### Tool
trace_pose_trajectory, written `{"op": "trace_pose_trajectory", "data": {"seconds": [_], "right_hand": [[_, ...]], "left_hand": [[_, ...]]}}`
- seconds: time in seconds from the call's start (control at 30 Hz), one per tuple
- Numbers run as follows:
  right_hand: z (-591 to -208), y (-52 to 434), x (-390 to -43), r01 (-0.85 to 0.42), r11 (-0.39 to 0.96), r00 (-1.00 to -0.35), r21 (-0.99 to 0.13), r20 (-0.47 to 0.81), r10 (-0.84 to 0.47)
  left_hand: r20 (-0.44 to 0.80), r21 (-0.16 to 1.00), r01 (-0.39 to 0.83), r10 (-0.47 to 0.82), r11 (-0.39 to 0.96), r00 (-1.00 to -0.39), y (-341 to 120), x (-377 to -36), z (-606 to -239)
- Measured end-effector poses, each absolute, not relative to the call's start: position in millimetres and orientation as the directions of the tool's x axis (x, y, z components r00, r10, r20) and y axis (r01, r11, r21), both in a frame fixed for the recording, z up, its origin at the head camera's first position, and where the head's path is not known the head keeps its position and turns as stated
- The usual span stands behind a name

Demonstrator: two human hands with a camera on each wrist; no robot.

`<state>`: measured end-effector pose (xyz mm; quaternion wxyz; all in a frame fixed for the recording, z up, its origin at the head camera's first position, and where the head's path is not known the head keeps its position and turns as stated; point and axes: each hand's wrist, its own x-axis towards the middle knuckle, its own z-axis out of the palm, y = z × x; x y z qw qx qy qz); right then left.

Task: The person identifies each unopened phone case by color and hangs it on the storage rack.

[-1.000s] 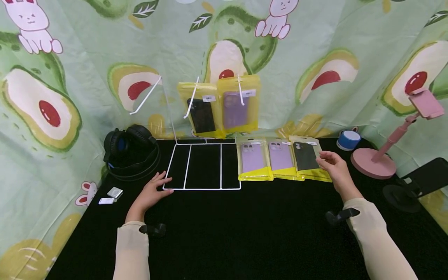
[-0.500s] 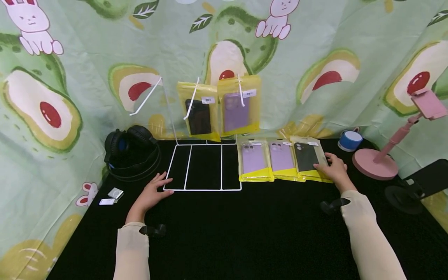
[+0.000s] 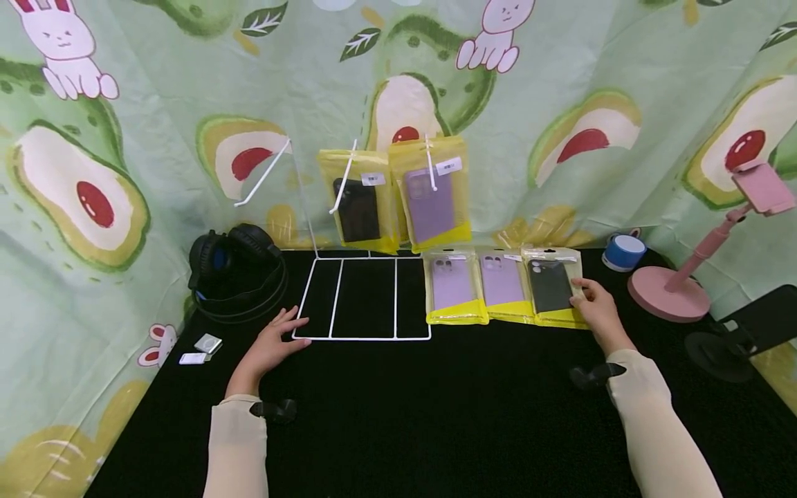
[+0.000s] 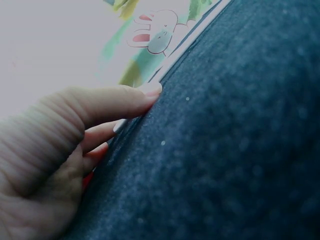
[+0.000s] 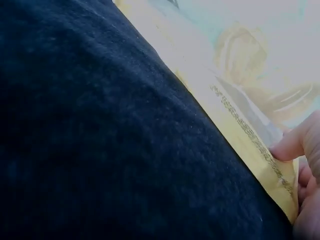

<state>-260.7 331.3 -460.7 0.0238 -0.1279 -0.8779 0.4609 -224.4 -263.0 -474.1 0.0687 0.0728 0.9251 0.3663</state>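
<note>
Over at 2 o'clock on the black cloth [image 3: 436,415], a look at the right hand [image 3: 594,310]. Pinching the right edge of the dark case pack [image 3: 551,287], thumb on top and fingers tucked at the edge, as far as the right wrist view lets on. Held by the edge because a flat, thin pack gives nothing else to grab.

Lying last in a row of three, right beside the two purple case packs [image 3: 476,283] at its 9 o'clock. Laid side by side and touching, faces up, so easy to tell apart.

Down at 9 o'clock, a look at the left hand [image 3: 274,342]. Loose and flat on the cloth, holding nothing, fingers [image 4: 115,102] straight and just touching the near left corner of the white wire rack [image 3: 364,337]. Maybe keeping the light rack from sliding.

Up at 12 o'clock, on the rack's hooks, a hanging black pack [image 3: 358,207] and a hanging purple pack [image 3: 429,204]. Hung by the holes at the top, so both dangling straight down. To the left, an empty hook [image 3: 261,176] sticking out.

Around the edges: headphones [image 3: 233,270] at 10 o'clock, a blue speaker [image 3: 623,250] and a pink phone stand [image 3: 669,294] near 2 o'clock, well apart from the row.
</note>
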Motion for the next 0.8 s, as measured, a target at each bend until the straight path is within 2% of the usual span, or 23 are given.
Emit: {"op": "trace_pose_trajectory", "data": {"seconds": [0.3, 0.5, 0.6, 0.8], "right_hand": [[-446.9, 334.7, -232.9, 0.043, 0.384, -0.939, -0.922, 0.094, 0.331], [-421.4, 323.8, -214.2, -0.158, 0.14, -0.932, -0.978, 0.194, 0.305], [-406.9, 314.5, -207.5, -0.268, -0.008, -0.924, -0.963, 0.255, 0.283], [-372.2, 284.3, -192.7, -0.455, -0.165, -0.867, -0.875, 0.394, 0.303]], "left_hand": [[-0.097, 0.688, 0.061, 0.174, 0.723, -0.98, -262.7, -225.0, -473.2], [-0.101, 0.682, 0.065, 0.182, 0.728, -0.978, -262.8, -225.6, -472.9], [-0.105, 0.682, 0.064, 0.183, 0.729, -0.977, -262.6, -225.6, -472.8], [-0.097, 0.691, 0.064, 0.18, 0.72, -0.979, -262.3, -225.2, -473.4]]}}
